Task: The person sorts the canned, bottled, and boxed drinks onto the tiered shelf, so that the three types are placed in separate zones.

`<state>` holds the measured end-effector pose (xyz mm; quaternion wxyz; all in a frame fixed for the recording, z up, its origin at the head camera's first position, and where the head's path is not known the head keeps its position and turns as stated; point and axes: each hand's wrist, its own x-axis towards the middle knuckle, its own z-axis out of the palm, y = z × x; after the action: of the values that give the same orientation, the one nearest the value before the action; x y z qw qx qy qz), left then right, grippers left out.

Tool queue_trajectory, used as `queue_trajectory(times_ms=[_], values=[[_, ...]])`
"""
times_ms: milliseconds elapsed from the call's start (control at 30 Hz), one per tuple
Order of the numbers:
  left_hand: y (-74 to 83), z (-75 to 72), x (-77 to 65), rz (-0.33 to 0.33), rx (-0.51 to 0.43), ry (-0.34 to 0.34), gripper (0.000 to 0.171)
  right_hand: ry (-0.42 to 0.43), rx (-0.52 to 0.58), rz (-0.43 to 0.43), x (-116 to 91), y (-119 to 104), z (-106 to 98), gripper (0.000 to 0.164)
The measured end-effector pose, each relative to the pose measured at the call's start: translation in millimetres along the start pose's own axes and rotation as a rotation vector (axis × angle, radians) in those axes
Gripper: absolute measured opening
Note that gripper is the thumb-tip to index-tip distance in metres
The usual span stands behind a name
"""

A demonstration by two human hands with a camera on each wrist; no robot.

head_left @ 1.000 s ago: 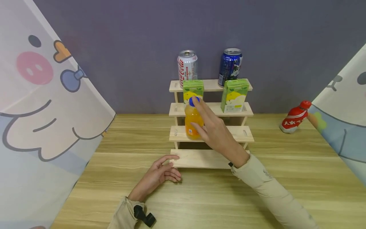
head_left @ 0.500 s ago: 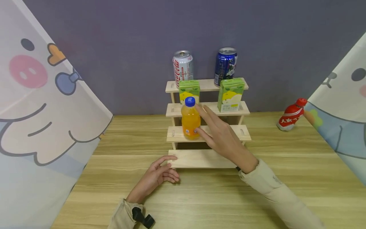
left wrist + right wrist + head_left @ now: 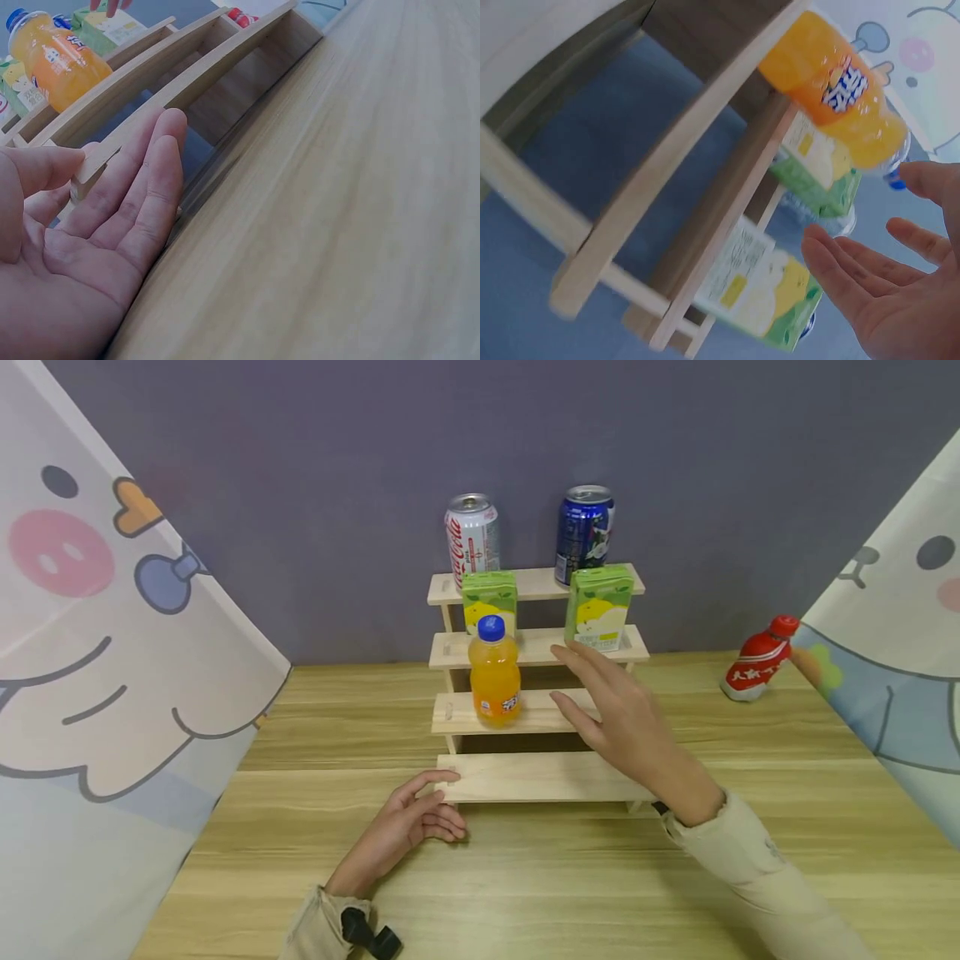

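My left hand (image 3: 405, 822) grips the left end of the lowest step of a four-step wooden display rack (image 3: 547, 777); in the left wrist view its thumb and fingers (image 3: 161, 176) lie about the board's corner. On the second step from the bottom stands an orange soda bottle (image 3: 495, 681) with a blue cap, upright at the left. My right hand (image 3: 633, 722), its fingers extended and holding nothing, hovers right of this bottle over the same step. In the right wrist view, the bottle (image 3: 832, 90) stands apart from the fingers.
Two green juice boxes (image 3: 600, 610) stand on the third step. A white cola can (image 3: 472, 543) and a blue can (image 3: 585, 535) occupy the top one. Far right on the wooden table (image 3: 360, 718), a red bottle (image 3: 759, 662) stands by a cartoon-printed cloth (image 3: 900, 635).
My right hand has let go of the orange soda bottle and moved away to the right. The bottle stays on its step. My left hand keeps its place on the rack.
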<state>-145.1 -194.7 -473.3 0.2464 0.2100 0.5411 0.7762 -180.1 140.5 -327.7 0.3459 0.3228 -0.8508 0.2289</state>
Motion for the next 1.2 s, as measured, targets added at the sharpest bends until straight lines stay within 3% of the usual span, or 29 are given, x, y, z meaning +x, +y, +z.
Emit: queue_trajectory(times_ms=[333,567,1000,1200], values=[[-4.5,0.8,0.2,-0.007,-0.004,0.003,0.039,0.119,0.002,0.032,-13,28,-22,0.055],[-7.2,2.0,-0.9,-0.001,-0.018,-0.005,0.038,0.186,-0.056,0.085,-16,56,-32,0.047],[-0.2,-0.7,-0.8,-0.042,0.011,0.012,0.040,0.220,-0.099,0.312,-24,110,-52,0.046],[0.4,-0.8,0.4,-0.023,0.001,0.002,0.040,0.211,-0.117,0.380,-34,134,-58,0.048]])
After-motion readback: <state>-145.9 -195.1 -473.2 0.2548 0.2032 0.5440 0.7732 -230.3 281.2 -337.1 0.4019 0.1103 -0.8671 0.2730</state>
